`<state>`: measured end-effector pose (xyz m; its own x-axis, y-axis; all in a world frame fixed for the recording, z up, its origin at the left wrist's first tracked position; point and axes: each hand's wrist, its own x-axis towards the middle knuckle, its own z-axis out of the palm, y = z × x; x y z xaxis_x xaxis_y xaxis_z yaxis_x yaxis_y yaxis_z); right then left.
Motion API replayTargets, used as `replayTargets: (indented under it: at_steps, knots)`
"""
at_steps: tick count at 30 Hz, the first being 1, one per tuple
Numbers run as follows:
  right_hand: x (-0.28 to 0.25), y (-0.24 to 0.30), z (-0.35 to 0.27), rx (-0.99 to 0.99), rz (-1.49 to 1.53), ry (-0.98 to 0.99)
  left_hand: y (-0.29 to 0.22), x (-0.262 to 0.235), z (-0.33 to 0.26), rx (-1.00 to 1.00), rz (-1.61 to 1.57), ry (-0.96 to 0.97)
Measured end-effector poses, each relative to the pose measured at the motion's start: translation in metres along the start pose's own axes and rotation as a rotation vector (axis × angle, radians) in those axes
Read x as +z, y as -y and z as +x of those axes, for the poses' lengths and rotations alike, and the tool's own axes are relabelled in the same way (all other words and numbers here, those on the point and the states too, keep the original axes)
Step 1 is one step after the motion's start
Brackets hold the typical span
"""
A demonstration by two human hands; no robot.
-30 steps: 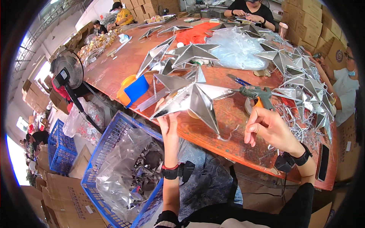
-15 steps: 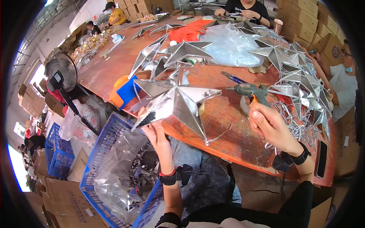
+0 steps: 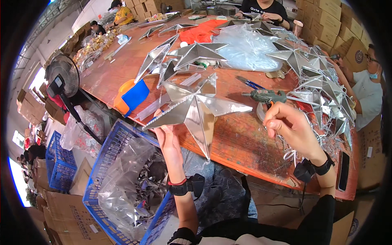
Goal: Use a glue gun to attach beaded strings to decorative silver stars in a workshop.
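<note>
Head cam: silver star on left hand, right hand nearby.

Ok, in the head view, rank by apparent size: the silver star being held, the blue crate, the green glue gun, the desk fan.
1. blue crate, partly cut off by the frame.
2. silver star, held up by the left hand near the camera, so enlarged.
3. desk fan.
4. green glue gun.
</note>
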<state>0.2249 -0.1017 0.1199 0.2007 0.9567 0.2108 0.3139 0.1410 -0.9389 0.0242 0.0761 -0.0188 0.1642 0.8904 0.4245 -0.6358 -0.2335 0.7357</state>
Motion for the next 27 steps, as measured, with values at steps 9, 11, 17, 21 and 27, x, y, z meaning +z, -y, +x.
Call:
replayTargets:
  at_steps: [9, 11, 17, 21, 27]
  knots:
    - [-0.011, 0.014, -0.001, 0.103, -0.226, -0.119, -0.005, 0.006, -0.006, -0.053, -0.118, -0.008]
    - [-0.008, 0.002, 0.003, -0.009, -0.223, -0.154, -0.003, 0.006, -0.004, -0.040, -0.090, -0.003]
    - [-0.005, -0.005, 0.010, 0.024, -0.269, -0.170, -0.006, 0.012, -0.012, -0.131, -0.048, -0.130]
    - [-0.010, 0.010, 0.009, 0.338, -0.393, -0.108, -0.014, 0.008, -0.022, -0.187, 0.091, -0.171]
    - [-0.022, -0.020, 0.009, -0.286, -0.588, -0.032, -0.032, -0.005, -0.020, -0.067, 0.326, -0.220]
